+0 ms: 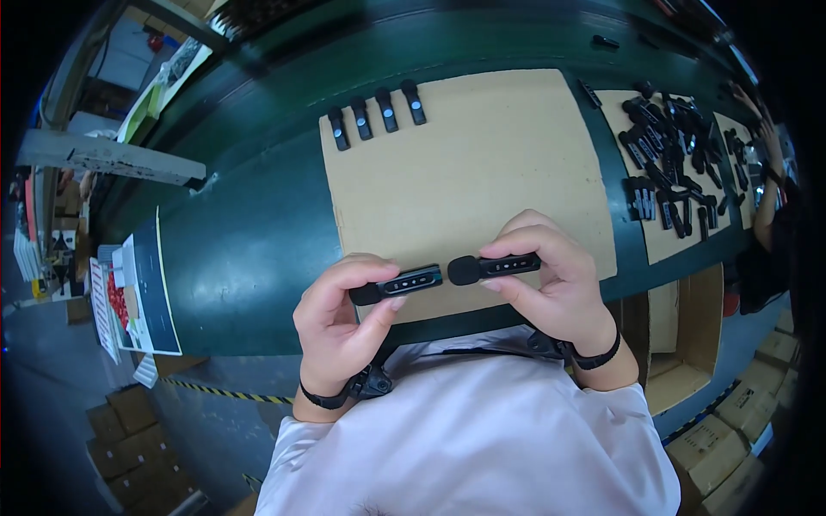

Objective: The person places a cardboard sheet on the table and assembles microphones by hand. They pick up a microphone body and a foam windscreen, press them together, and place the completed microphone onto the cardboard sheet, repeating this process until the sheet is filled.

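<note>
Fingers of the left hand pinch one small black mic by its long sides, thumb underneath, foam tip toward the wrist side and its button face turned up. Right hand closes the same way round a second mic, whose round foam head points left, so the two units sit end to end, nearly touching, just above the near edge of the cardboard sheet. Both grips are snug, neither hand slack or spread.

Beyond them, at the sheet's far left corner, four mics lie in a neat row, well apart from the hands. To the right, on a second cardboard, a loose pile of many more of the same black units waits in disorder, and another person's arm reaches in at that edge. The green table carries all of it.

Judging by that, the work looks early: four units set down in order, two in hand, and the bulk of the pile not yet handled
</note>
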Demonstrator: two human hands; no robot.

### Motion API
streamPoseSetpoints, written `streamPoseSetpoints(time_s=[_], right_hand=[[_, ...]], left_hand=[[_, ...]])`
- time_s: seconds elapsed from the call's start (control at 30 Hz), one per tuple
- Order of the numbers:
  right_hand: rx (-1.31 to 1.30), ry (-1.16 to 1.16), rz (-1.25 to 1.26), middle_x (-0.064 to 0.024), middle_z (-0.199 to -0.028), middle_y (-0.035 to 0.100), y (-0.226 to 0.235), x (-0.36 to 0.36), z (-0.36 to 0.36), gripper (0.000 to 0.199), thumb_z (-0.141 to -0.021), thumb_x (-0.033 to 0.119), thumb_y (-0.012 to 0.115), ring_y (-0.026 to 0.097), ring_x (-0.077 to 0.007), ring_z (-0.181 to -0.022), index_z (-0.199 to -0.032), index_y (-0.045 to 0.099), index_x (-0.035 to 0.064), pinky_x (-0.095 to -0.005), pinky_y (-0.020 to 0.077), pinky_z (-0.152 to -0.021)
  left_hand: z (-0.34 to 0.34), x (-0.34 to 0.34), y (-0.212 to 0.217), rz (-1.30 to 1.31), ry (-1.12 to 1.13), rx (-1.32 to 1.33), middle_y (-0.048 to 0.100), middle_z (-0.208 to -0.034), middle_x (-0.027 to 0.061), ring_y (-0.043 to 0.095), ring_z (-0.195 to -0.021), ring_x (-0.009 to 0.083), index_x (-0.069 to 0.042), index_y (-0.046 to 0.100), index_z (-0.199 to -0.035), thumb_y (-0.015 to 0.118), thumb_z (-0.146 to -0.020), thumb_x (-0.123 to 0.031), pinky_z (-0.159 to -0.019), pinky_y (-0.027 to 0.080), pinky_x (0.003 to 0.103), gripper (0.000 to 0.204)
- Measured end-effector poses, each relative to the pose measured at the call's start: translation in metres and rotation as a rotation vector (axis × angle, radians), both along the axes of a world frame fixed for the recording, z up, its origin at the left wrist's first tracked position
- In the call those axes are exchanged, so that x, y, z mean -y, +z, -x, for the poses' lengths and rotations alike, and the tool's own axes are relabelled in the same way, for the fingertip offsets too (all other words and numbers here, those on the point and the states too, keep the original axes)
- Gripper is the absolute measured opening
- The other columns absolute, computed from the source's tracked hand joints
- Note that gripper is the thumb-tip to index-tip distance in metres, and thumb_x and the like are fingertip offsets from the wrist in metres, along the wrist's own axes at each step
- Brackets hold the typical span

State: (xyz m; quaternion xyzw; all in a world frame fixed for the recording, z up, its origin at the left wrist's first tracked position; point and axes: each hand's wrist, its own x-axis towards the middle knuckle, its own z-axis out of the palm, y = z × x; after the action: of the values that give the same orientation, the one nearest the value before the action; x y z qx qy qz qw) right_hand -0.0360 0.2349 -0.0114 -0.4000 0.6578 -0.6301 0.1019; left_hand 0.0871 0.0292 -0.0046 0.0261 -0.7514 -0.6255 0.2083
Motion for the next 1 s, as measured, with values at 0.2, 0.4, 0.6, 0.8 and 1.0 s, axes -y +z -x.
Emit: streamPoseSetpoints(time_s=[0.2, 0.4, 0.6, 0.8, 1.0], right_hand=[[0.005, -0.004, 0.019, -0.0088, -0.089, 0.062, -0.004, 0.003, 0.006, 0.03, -0.071, -0.004, 0.075, 0.058, -0.0184, -0.082, -0.099, 0.064, 0.0015, -0.0273, 0.0432, -0.072], [-0.038, -0.001, 0.023, -0.0089, -0.089, 0.062, -0.003, 0.003, 0.006, 0.029, -0.072, -0.004, 0.075, 0.058, -0.0187, -0.08, -0.098, 0.064, 0.0014, -0.0278, 0.0436, -0.071], [-0.092, -0.021, 0.026, -0.0084, -0.086, 0.061, -0.005, 0.006, 0.004, 0.028, -0.072, -0.003, 0.075, 0.057, -0.019, -0.078, -0.098, 0.064, 0.0013, -0.0283, 0.0437, -0.069], [-0.111, -0.026, 0.044, -0.0081, -0.085, 0.06, -0.006, 0.006, 0.003, 0.029, -0.072, -0.003, 0.075, 0.057, -0.0188, -0.076, -0.098, 0.064, 0.0011, -0.028, 0.0434, -0.068], [-0.101, 0.0, 0.054, -0.0091, -0.091, 0.06, 0.0, 0.006, 0.003, 0.031, -0.073, -0.007, 0.071, 0.058, -0.0193, -0.083, -0.102, 0.064, 0.0014, -0.0278, 0.0461, -0.07]], left_hand=[[0.01, 0.009, -0.001, 0.16, -0.071, -0.054, 0.065, -0.098, 0.0166, 0.063, -0.096, 0.0266, 0.004, 0.061, -0.101, 0.069, -0.077, 0.005, -0.087, 0.049, 0.036, 0.025], [0.013, 0.01, -0.001, 0.198, -0.087, -0.079, 0.067, -0.093, 0.0165, 0.064, -0.093, 0.0282, 0.005, 0.063, -0.099, 0.071, -0.076, 0.002, -0.091, 0.048, 0.043, 0.025], [0.012, 0.01, -0.002, 0.19, -0.09, -0.087, 0.067, -0.091, 0.0159, 0.064, -0.091, 0.0278, 0.004, 0.063, -0.098, 0.071, -0.076, 0.0, -0.094, 0.048, 0.047, 0.023], [0.014, 0.008, -0.001, 0.152, -0.072, -0.114, 0.068, -0.093, 0.0142, 0.065, -0.09, 0.0262, 0.005, 0.065, -0.098, 0.073, -0.072, 0.005, -0.091, 0.05, 0.041, 0.027], [0.014, 0.008, -0.001, 0.147, -0.06, -0.133, 0.066, -0.093, 0.0142, 0.064, -0.089, 0.0249, 0.005, 0.066, -0.098, 0.071, -0.071, 0.008, -0.085, 0.051, 0.036, 0.028]])
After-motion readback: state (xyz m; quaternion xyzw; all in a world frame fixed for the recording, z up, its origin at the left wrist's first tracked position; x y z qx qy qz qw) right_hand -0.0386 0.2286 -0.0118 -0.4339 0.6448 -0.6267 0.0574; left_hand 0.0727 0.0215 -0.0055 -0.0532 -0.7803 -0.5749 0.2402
